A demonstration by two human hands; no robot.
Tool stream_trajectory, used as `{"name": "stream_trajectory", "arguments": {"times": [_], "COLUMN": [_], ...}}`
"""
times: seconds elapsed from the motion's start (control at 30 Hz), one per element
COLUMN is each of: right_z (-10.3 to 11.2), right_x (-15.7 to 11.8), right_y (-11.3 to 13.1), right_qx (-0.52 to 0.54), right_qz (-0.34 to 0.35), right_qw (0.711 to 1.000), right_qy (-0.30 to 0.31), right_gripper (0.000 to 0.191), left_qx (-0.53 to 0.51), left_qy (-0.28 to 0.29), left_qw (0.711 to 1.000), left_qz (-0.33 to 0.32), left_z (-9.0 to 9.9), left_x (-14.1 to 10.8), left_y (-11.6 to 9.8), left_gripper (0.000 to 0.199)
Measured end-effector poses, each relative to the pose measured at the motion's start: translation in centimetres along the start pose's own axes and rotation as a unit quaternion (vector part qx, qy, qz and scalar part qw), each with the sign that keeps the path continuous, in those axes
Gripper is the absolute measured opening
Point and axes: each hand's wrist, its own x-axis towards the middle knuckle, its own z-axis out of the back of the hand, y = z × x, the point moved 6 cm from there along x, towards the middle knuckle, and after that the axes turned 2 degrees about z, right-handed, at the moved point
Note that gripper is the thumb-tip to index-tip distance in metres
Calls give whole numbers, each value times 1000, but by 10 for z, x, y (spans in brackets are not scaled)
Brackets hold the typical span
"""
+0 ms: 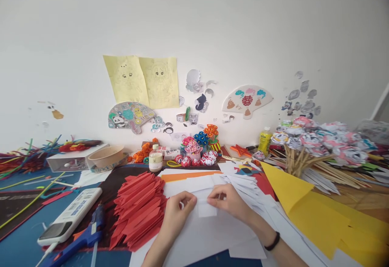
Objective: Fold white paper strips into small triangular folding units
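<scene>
My left hand (180, 209) and my right hand (228, 200) face each other over a stack of white paper (200, 238). Between them a small white paper piece (207, 208) is pinched by thumb and fingers on either side, white against the white sheets. A black band is on my right wrist. Just left of my left hand lies a thick pile of folded red paper strips (138, 210). Beyond my right hand, several folded white paper strips (243, 190) fan out.
At the left are a blue glue gun (91, 230) and a white power strip (71, 216). A small bottle (155, 159) stands behind the red pile. Yellow paper sheets (322, 218) spread at the right, before a bunch of paper flowers (316, 137). Behind rises a wall (194, 24).
</scene>
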Motion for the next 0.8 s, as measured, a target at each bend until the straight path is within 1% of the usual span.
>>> {"name": "stream_trajectory", "arguments": {"times": [0.1, 0.2, 0.33, 0.47, 0.6, 0.73, 0.8], "right_z": [-2, -5, -8, -11, -13, -16, -20], "right_x": [19, 25, 17, 12, 10, 8, 8], "right_y": [1, -3, -17, -25, -21, -14, -13], "right_qx": [31, 95, 124, 134, 130, 124, 124], "right_qz": [1, 3, -3, 2, 19, 27, 25], "right_qw": [1000, 995, 992, 991, 991, 992, 991], "right_qy": [3, 1, 9, 17, 9, 20, 31], "right_gripper": [18, 14, 13, 15, 17, 20, 23], "left_qx": [-24, -40, -13, 35, 52, 43, 39], "left_qy": [-31, -29, -9, -8, -2, 36, 43], "left_qw": [999, 998, 1000, 999, 999, 998, 998], "left_qz": [23, 33, 21, 0, -16, -18, -15], "left_z": [8, 8, 3, 3, 3, -7, -10], "left_x": [2, 2, 1, -1, -2, -3, -3], "left_y": [6, 9, 7, 4, 2, -1, -1], "left_gripper": [33, 34, 29, 23, 25, 29, 28]}}
